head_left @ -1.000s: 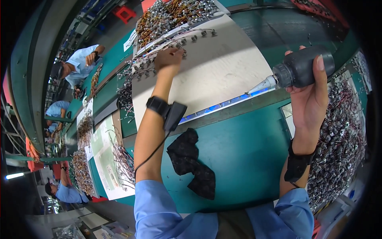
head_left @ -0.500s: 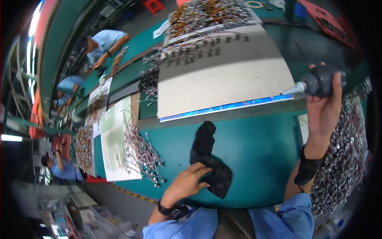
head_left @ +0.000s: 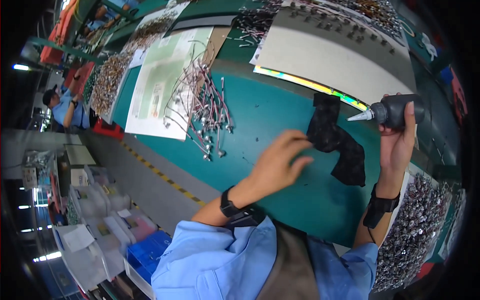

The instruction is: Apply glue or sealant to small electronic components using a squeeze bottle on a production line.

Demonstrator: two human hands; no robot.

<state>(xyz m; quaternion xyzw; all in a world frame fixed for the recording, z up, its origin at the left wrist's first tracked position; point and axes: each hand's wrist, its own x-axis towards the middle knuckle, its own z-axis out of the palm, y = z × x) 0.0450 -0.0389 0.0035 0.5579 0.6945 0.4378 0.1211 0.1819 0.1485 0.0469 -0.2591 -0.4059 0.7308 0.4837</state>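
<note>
My right hand (head_left: pixel 397 147) is wrapped round a dark squeeze bottle (head_left: pixel 400 111), holding it up with its white cone nozzle pointing left. A crumpled black cloth (head_left: pixel 326 125) lies on the green table (head_left: pixel 260 112), left of and below the nozzle. Beside the cloth's left edge is my left hand (head_left: pixel 280 167), somewhat blurred, thumb and fingers apart and nothing in it. Further left, a loose bunch of wired metal parts (head_left: pixel 207 112) lies partly on a green and white sheet (head_left: pixel 160 95).
Beyond the cloth lies a pale board (head_left: pixel 325 57) with a shiny strip along its near edge and rows of small dark parts. Many metal parts are heaped at the right (head_left: pixel 415 230). Left of the table are clear bins (head_left: pixel 102 240), a blue bin (head_left: pixel 150 252) and another person (head_left: pixel 67 107).
The view has swung left. My left hand has let go of the black cloth and come away from it. The bottle, still in my right hand, is now near the cloth.
</note>
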